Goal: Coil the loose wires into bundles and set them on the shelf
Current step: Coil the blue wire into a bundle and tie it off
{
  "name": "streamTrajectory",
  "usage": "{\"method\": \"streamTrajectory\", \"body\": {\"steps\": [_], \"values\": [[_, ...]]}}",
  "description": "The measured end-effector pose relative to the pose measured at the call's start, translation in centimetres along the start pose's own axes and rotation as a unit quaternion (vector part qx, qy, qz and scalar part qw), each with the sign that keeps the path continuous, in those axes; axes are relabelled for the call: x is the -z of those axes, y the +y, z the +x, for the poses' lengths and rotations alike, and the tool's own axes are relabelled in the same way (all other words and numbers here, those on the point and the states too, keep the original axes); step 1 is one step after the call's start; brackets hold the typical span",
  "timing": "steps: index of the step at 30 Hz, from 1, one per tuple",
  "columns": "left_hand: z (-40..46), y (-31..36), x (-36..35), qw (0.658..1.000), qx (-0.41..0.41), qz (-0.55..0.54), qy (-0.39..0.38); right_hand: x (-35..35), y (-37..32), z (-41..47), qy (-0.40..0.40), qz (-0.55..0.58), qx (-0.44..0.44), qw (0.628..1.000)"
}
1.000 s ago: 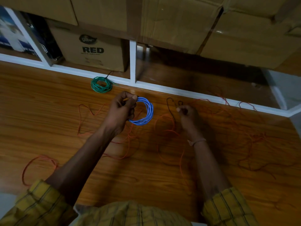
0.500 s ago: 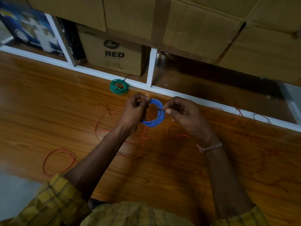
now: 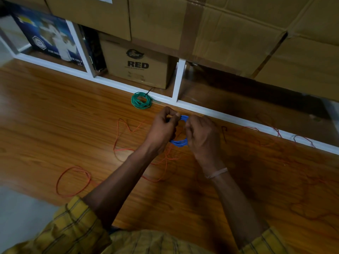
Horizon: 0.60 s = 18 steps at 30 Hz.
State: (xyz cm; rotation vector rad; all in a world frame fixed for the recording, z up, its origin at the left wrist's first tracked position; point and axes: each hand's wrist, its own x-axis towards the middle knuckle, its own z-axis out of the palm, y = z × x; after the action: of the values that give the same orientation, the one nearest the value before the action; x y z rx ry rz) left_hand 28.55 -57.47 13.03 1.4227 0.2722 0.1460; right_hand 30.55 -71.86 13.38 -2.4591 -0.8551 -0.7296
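1. Blue wire coil (image 3: 180, 143) is up off the table (image 3: 55, 110), held betw. both hands near the far edge, just short of the white shelf frame (image 3: 220, 113).
2. Left hand (image 3: 162, 128): grip curled on the coil's left side, thumb & finger pinching near the top. Right hand (image 3: 201, 133): grip curled round the right side. Both grasping the coil; fingertip detail is hidden.
3. Step in hand, prob.: finishing/tightening this bundle, maybe tucking the end. Can't tell if a tail end is loose.
4. Next calls for: keep the loops pinched so they don't spring apart, then carry fwd & set down in a shelf bay.
5. Green wire bundle (image 3: 141, 100) lies done at the shelf edge, touching the frame, not clearly inside yet.
6. Still to coil: orange wire (image 3: 73, 180) loose on the left & under the forearms; red wire (image 3: 275, 131) strung over the frame on the right.
7. Room: bay w/ the RED box (image 3: 136, 65) is tight; the bay right of the upright (image 3: 180, 79) looks open & dark. Big cartons (image 3: 238, 24) overhang, so entry is low.
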Motion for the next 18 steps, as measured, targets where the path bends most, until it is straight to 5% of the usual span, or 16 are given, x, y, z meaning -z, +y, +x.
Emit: {"method": "streamTrajectory", "body": {"steps": [9, 18], "values": [[0.1, 0.9, 0.0, 0.997, 0.028, 0.019, -0.062, -0.1, 0.5, -1.2, 0.083, -0.039, 0.041, 0.995], [0.7, 0.8, -0.2, 0.999, -0.006, -0.036, 0.014, 0.8, -0.2, 0.1, 0.058, 0.066, -0.046, 0.995]]}}
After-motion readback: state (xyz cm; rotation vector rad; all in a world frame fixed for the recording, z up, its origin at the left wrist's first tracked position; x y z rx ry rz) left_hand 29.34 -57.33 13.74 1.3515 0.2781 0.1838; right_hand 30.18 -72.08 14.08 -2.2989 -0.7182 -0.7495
